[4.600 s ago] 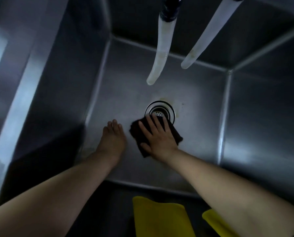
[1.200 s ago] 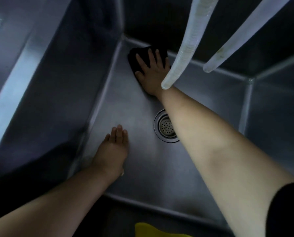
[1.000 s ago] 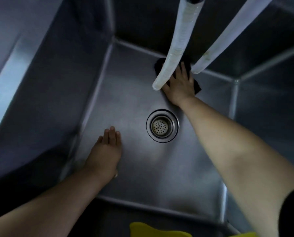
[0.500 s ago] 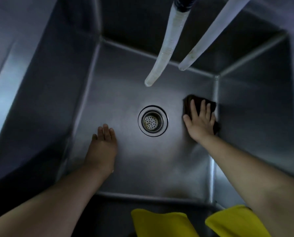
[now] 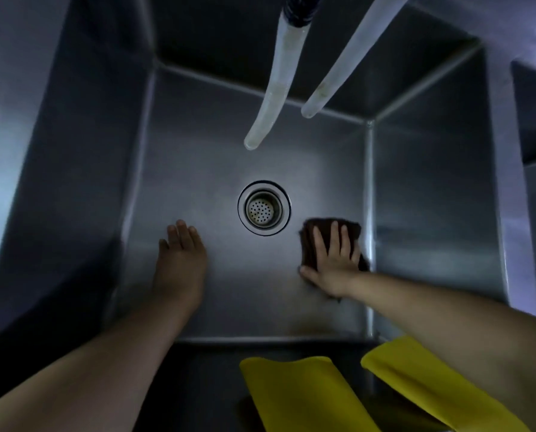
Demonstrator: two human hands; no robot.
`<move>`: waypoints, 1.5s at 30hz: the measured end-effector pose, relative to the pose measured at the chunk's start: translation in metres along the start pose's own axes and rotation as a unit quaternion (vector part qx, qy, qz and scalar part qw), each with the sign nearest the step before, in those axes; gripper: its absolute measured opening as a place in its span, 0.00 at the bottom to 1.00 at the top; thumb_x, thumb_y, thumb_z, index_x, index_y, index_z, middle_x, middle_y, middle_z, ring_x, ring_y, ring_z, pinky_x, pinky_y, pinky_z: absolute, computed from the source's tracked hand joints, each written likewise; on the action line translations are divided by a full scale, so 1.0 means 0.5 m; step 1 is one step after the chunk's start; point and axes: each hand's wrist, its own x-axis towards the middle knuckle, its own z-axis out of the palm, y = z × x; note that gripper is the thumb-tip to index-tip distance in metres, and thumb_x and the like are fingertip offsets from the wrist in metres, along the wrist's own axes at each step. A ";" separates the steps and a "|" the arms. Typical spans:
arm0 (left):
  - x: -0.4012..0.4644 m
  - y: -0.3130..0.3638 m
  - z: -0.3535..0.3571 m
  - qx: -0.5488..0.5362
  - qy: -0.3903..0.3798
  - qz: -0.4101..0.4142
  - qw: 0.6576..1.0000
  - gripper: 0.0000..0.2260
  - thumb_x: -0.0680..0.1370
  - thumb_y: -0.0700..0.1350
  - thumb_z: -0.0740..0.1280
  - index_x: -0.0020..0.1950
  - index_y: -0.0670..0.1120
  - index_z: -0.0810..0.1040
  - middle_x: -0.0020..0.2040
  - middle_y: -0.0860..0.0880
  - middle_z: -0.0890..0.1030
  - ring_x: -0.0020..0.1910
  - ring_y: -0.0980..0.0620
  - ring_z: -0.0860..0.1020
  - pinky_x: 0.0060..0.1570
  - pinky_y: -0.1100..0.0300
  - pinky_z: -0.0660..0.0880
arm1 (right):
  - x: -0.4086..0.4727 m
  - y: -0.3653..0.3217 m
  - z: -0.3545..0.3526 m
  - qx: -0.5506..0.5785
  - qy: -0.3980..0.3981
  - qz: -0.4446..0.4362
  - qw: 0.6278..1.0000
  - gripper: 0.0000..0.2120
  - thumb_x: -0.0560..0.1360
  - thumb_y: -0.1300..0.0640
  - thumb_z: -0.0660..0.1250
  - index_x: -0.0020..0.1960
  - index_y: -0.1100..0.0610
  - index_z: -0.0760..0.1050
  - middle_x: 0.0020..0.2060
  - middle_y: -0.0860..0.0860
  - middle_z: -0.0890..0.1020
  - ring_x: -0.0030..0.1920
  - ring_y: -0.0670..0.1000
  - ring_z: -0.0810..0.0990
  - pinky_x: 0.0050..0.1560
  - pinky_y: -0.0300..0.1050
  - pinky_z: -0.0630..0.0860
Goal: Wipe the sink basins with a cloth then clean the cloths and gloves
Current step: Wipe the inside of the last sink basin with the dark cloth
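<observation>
Pressing dark cloth (image 5: 332, 232) flat, right hand (image 5: 333, 266) fingers spread; left hand (image 5: 179, 260) bracing open-palmed, holding nothing. Risk: cloth bunching, skipping corner seam beside right hand; palm slipping.

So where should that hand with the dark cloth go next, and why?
Probably slide the dark brown cloth toward the person, along the steel sink floor by its right wall. The right hand presses it flat there, and the near right corner lies just ahead.
</observation>
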 end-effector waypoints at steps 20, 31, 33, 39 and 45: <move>0.013 -0.004 0.024 -0.011 0.009 -0.006 1.000 0.40 0.76 0.42 0.66 0.75 0.33 0.42 0.75 0.30 0.44 0.75 0.33 0.48 0.73 0.46 0.54 | -0.060 -0.052 0.042 -0.145 -0.011 -0.348 0.926 0.36 0.79 0.41 0.50 0.65 0.37 0.19 0.63 0.52 0.18 0.64 0.55 0.16 0.58 0.55 0.14; -0.010 0.003 -0.011 -0.015 -0.038 -0.015 0.999 0.40 0.74 0.43 0.68 0.75 0.35 0.45 0.76 0.34 0.45 0.76 0.38 0.50 0.71 0.49 0.58 | 0.019 -0.127 -0.063 -0.196 0.092 -0.431 0.876 0.29 0.80 0.42 0.49 0.75 0.40 0.37 0.75 0.50 0.34 0.70 0.52 0.23 0.66 0.54 0.22; -0.013 -0.007 -0.046 -0.037 -0.036 -0.021 0.998 0.31 0.74 0.43 0.67 0.73 0.37 0.58 0.74 0.37 0.58 0.73 0.41 0.61 0.65 0.50 0.67 | 0.010 -0.102 -0.046 -0.223 0.094 -0.435 0.867 0.29 0.80 0.42 0.50 0.76 0.42 0.38 0.75 0.52 0.35 0.71 0.55 0.25 0.68 0.58 0.25; -0.081 -0.095 -0.145 0.007 0.070 -0.002 0.998 0.15 0.76 0.51 0.64 0.60 0.47 0.73 0.61 0.46 0.77 0.58 0.43 0.77 0.53 0.54 0.73 | -0.017 -0.063 -0.024 -0.270 0.085 -0.466 0.838 0.29 0.81 0.42 0.48 0.75 0.42 0.35 0.74 0.54 0.34 0.70 0.59 0.25 0.67 0.62 0.26; -0.163 -0.125 -0.142 0.119 0.141 -0.010 0.983 0.05 0.78 0.46 0.61 0.51 0.47 0.73 0.48 0.47 0.79 0.46 0.43 0.79 0.35 0.58 0.64 | -0.024 -0.229 -0.039 -0.270 0.124 -0.546 0.783 0.28 0.81 0.43 0.48 0.76 0.42 0.39 0.76 0.55 0.38 0.74 0.60 0.32 0.67 0.63 0.29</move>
